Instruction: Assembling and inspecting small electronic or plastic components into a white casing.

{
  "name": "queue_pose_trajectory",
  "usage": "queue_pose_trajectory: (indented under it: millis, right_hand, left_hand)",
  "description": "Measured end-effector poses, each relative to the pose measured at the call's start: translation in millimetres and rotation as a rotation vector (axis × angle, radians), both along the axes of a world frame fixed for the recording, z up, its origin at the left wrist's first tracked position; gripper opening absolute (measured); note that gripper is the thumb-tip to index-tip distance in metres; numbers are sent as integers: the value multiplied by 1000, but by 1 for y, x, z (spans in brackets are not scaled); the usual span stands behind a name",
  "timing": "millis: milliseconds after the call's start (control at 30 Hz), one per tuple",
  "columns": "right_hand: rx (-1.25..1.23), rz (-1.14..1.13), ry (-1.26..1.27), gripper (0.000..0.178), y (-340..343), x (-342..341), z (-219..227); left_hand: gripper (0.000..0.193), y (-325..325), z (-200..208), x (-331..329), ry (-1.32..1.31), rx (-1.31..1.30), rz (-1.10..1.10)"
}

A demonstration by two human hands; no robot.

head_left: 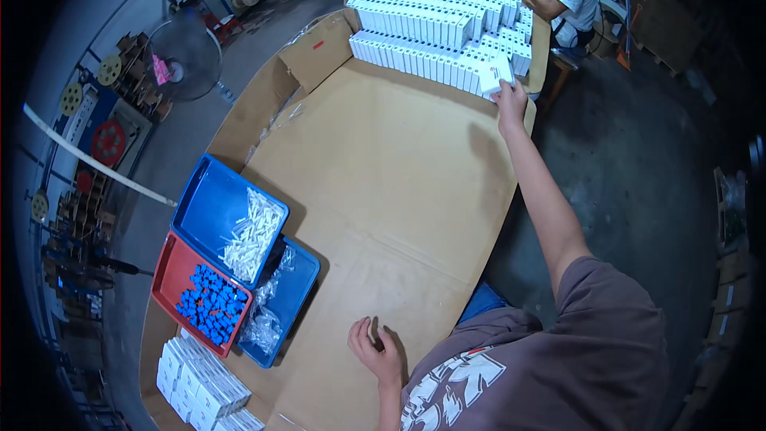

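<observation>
From my view's centre, the right hand (511,104) at two o'clock pinches a small, white, rectangular carton (498,73) by the near edge of the stacked rows of white cartons (435,28) at one o'clock. I judge a nudge could topple that edge; a loose pinch could drop it. The left hand (380,357), six o'clock, looks open, empty.

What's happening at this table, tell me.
A person's right hand holds a white box in its fingers at the near right corner of the stacked rows of white boxes at the table's far end. The left hand is empty, loosely open over the brown cardboard surface. To the left, a blue tray holds white pieces and a red tray holds blue ones.
</observation>
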State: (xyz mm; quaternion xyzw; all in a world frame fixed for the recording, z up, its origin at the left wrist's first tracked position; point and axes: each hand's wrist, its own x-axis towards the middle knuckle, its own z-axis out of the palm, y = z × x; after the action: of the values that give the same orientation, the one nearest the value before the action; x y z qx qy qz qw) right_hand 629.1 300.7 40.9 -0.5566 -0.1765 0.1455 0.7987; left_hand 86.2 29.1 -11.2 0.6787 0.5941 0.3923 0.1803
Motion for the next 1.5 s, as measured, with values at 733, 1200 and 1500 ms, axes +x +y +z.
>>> queue_pose_trajectory:
  millis: [733, 1200, 1500]
  right_hand:
    - [-568, -233, -556, 74, 197, 116, -1]
    - [-567, -103, -861, 68, 283, 279, -53]
    - [-319, 301, -935, 44, 49, -39, -61]
  left_hand:
    - [31, 8, -6, 6, 16, -79, 6]
    - [31, 2, 0, -26, 3, -12, 157]
    - [27, -3, 3, -23, -19, 38, 140]
